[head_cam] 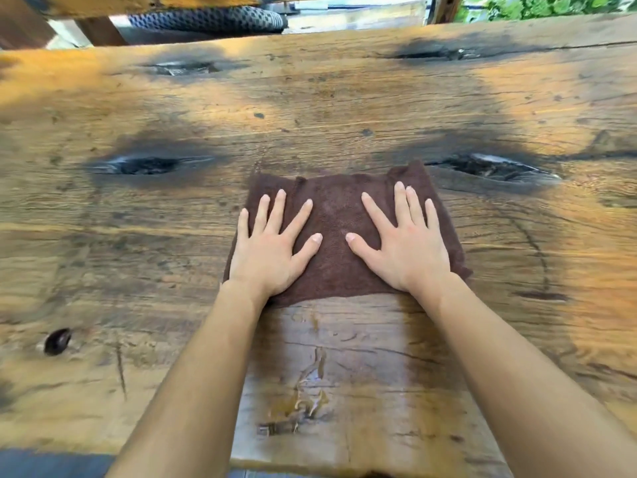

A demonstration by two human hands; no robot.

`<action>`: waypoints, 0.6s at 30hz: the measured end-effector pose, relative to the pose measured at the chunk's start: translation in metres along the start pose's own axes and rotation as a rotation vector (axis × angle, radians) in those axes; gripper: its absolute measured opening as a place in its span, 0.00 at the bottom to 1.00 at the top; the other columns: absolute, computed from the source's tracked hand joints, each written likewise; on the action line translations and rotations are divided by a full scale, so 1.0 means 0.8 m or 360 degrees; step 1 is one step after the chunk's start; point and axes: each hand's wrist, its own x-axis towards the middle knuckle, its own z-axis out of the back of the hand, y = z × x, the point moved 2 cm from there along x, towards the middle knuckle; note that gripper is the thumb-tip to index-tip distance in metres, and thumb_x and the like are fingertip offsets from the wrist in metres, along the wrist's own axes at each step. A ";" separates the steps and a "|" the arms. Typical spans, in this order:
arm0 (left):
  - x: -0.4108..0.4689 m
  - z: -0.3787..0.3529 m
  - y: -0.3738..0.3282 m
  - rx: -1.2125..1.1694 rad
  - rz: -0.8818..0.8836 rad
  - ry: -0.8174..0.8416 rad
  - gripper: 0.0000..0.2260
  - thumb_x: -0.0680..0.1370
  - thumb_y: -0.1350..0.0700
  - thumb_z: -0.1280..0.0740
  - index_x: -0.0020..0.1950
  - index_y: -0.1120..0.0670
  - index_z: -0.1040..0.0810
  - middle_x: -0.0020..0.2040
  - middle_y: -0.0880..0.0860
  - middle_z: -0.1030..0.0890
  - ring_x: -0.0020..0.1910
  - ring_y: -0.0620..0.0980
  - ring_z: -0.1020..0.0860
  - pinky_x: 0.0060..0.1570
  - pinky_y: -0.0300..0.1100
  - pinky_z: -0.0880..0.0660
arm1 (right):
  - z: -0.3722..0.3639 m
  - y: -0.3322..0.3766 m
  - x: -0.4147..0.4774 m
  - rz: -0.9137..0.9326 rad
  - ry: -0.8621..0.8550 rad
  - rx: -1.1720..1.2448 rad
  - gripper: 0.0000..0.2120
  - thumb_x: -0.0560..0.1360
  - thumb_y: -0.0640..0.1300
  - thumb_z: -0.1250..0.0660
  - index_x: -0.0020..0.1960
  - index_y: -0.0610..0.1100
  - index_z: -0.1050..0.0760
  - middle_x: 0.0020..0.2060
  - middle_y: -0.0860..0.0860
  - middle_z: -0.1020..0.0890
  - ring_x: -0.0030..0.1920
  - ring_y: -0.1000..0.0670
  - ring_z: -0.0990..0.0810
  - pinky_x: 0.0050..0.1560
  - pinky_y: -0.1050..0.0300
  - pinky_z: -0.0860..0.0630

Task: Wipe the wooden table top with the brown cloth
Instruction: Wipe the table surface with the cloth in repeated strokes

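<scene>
Now mid-frame: left hand (pixel 272 248) and right hand (pixel 405 243) flat, fingers spread, pressing brown cloth (pixel 336 215) onto wooden table top (pixel 103 253). Keep pressure even; overlap strokes.

Bright daylight is cast from ahead; the table top (pixel 344 108) is glared orange, blurred and bowed at edges.

The wooden table top (pixel 344 108) is looking pretty rough, cracked and knotty, showing a wet glossy streak near its edge, while the brown cloth (pixel 336 208) is looking soft, matt and fuzzy.
</scene>
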 end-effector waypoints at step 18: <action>-0.253 -0.026 -0.043 0.0035 -0.0075 -0.0032 0.30 0.82 0.31 0.58 0.84 0.37 0.54 0.85 0.54 0.54 0.84 0.58 0.56 0.80 0.63 0.55 | -0.020 0.025 -0.274 0.0031 -0.0162 0.0004 0.37 0.81 0.71 0.50 0.85 0.56 0.46 0.84 0.37 0.48 0.85 0.39 0.51 0.82 0.35 0.50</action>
